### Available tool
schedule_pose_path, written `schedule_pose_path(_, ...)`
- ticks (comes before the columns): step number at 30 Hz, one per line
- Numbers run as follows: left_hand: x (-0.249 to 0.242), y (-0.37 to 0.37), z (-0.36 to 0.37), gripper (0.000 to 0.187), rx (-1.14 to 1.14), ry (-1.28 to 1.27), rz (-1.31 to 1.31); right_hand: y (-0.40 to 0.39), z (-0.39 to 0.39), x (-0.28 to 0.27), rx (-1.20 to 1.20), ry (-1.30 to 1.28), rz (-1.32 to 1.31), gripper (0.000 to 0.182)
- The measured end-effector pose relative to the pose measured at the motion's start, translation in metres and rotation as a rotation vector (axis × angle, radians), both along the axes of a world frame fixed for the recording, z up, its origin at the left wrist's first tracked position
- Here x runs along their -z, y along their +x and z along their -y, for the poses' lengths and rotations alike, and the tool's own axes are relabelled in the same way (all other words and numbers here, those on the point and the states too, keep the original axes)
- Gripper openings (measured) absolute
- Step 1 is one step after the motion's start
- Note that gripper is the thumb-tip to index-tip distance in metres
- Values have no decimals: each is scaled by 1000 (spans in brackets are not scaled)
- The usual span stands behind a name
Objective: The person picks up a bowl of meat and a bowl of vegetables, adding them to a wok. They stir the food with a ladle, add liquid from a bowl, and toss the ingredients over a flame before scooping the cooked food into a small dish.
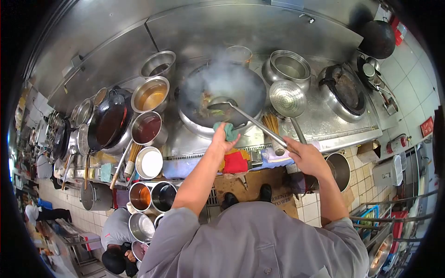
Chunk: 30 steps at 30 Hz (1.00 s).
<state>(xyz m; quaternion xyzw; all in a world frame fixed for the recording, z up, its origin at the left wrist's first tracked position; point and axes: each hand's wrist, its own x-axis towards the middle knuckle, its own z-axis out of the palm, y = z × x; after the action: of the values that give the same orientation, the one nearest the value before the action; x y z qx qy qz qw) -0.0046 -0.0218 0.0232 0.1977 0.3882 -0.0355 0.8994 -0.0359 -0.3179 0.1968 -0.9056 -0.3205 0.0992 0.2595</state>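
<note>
A big dark wok (250,95) sits on the stove in the middle, with steam over it and some food (205,99) inside. At its near rim, my left hand (224,137) is closed on a folded green cloth (230,131). My right hand (303,155) grips the long handle of a metal ladle (223,103), whose bowl is down in the wok among the food. A perforated strainer (287,98) lies to the right of the wok, its handle passing close to my right hand. Between wok and strainer stands a bamboo brush (273,127).
Metal pots of liquid, such as one with amber liquid (150,96), line the wok's left side. A lidless pot (290,69) stands behind the strainer. Another wok (345,92) is at right. A person (116,231) crouches at lower left.
</note>
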Motion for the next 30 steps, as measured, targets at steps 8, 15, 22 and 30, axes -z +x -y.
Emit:
schedule_pose_path(8, 23, 31, -15, 18, 105, -29, 20, -30, 11, 34, -16, -197, 79, 50)
schedule_pose_path(15, -23, -33, 30, 14, -29, -195, 75, -20, 61, -62, -157, -206, -58, 55)
schedule_pose_path(22, -43, -25, 27, 14, 32, -72, -4, 32, 10, -22, -72, -178, -3, 40)
schedule_pose_path(30, 22, -74, 51, 12, 173, 15, -38, 40, -45, 40, 35, -23, 182, 43)
